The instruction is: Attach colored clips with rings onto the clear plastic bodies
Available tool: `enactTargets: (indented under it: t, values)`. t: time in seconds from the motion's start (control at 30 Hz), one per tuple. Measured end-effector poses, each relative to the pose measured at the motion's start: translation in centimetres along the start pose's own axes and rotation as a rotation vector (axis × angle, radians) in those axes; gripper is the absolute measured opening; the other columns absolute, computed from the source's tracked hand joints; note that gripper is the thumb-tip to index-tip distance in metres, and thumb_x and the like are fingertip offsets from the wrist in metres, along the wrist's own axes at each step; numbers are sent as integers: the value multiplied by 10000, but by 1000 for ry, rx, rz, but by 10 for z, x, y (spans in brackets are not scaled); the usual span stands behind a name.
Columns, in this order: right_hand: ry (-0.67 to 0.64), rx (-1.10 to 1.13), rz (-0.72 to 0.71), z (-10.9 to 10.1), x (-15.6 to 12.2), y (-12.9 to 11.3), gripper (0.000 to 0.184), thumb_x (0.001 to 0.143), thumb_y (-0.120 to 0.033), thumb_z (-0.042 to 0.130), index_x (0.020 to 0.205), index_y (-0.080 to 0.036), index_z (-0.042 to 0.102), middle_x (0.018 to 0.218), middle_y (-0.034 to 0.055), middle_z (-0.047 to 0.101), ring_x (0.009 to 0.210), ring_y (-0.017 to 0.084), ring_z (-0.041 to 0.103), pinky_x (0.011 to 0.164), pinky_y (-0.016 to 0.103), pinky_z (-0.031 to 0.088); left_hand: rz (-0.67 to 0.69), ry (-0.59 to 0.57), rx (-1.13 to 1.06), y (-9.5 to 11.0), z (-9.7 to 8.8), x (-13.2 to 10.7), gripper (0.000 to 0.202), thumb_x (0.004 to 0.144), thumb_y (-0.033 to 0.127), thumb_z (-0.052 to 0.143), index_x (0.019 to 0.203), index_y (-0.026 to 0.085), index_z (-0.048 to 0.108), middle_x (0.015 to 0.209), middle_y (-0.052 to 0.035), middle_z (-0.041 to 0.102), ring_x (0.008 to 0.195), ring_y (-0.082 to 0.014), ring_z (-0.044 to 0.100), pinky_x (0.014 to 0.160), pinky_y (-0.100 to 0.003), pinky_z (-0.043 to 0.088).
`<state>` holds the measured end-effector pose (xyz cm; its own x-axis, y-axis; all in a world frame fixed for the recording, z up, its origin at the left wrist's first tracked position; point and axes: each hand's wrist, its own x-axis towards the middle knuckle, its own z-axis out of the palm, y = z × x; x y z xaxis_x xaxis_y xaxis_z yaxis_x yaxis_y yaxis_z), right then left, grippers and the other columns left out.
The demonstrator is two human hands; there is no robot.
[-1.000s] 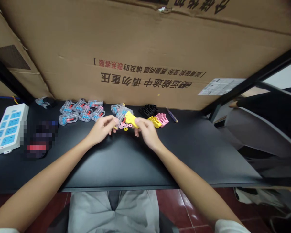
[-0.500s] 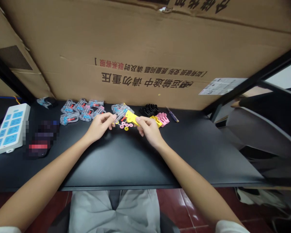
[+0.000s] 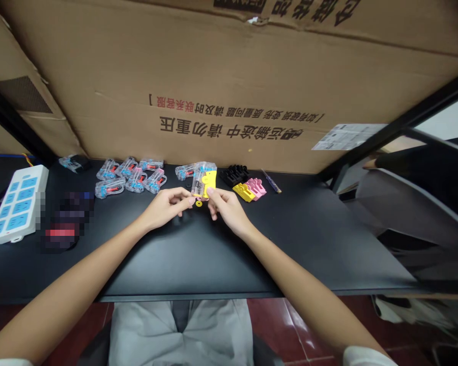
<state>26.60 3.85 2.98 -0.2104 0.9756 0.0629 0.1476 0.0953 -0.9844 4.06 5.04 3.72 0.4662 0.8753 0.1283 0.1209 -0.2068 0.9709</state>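
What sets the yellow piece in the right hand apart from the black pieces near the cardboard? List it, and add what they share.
Colour: the yellow piece is bright; the black pieces are dark.
Place: the yellow piece is in the right hand, while the black pieces lie on the table.
Number: the yellow piece is single; the black pieces are several, bunched together.
Both look opaque.

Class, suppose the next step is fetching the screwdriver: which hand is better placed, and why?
Probably the right hand: the screwdriver lies toward that side, much nearer to it than to the left hand. However, it grips a yellow piece, which may need setting down first.
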Motion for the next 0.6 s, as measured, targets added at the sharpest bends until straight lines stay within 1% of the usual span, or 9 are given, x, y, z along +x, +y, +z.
enactTargets:
  t: [0.13,0.23,0.27,0.4,0.43,0.53,0.6]
  values:
    - [-46,47,28,4,-1,1,573,985,-735,637,749,-215,590,577,-36,590,450,114,533,487,253,429,-30,-9,-9,-6,7,-1,429,961,603,695,952,175,731,875,-32,747,599,-105,604,597,-245,518]
    - [-67,39,0,4,-2,0,544,988,-698,653,755,-207,620,574,-35,587,461,114,529,491,253,431,-16,11,-17,-6,8,0,430,955,605,699,898,179,710,848,-20,725,584,-99,585,577,-239,496]
    - [-42,47,-12,2,-1,0,525,983,-679,668,759,-206,630,567,-37,581,459,114,519,488,254,427,-9,25,-25,-6,7,1,428,954,601,698,880,180,706,837,-19,721,576,-95,575,566,-235,482]
    - [173,121,-55,-12,5,2,464,985,-621,674,781,-204,664,542,-49,544,448,113,486,478,258,412,10,129,-71,0,-7,4,428,963,580,663,816,179,698,761,-14,685,531,-86,524,483,-226,377]
    - [205,125,-64,-14,6,2,463,988,-615,671,772,-206,660,541,-49,539,449,113,487,479,258,409,14,151,-72,1,-10,5,427,962,572,661,803,178,696,746,-13,677,524,-85,515,475,-227,364]
    - [211,133,-79,-14,6,2,484,989,-629,670,738,-221,607,547,-50,538,452,111,489,481,256,413,24,166,-68,2,-12,5,418,949,557,679,775,177,686,733,-10,672,521,-82,508,496,-228,393]
    - [141,119,-69,-9,3,1,495,979,-647,686,741,-223,595,561,-48,555,462,112,500,490,256,430,17,106,-54,2,-9,4,417,928,564,712,775,177,686,736,-8,676,535,-87,524,520,-228,429]
